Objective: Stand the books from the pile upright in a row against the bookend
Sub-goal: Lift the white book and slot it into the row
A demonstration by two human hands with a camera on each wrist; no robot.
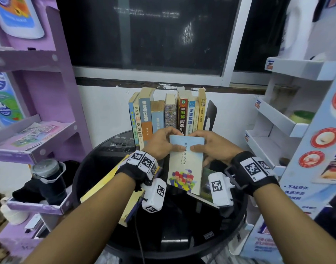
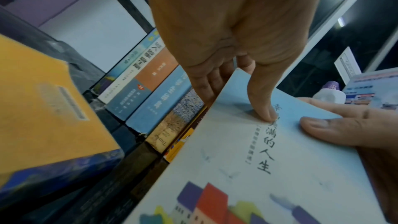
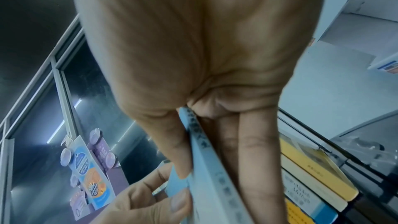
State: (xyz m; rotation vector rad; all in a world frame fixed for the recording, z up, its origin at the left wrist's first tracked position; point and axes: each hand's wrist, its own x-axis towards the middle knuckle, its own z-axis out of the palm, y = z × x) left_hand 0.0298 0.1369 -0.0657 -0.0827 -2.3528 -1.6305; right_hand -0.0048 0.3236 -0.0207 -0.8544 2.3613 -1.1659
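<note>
Both hands, left and right, pinch the blue book, thumbs on cover, fingers behind, before the row; advise turning spine outward; seat at row's left end, away from bookend.

Both forearms reach forward toward 12 o'clock, wrists strapped with tagged bands. The left hand and the right hand meet at centre, thumbs on top and nearly touching, fingers curled beneath in a shared pinch.
</note>
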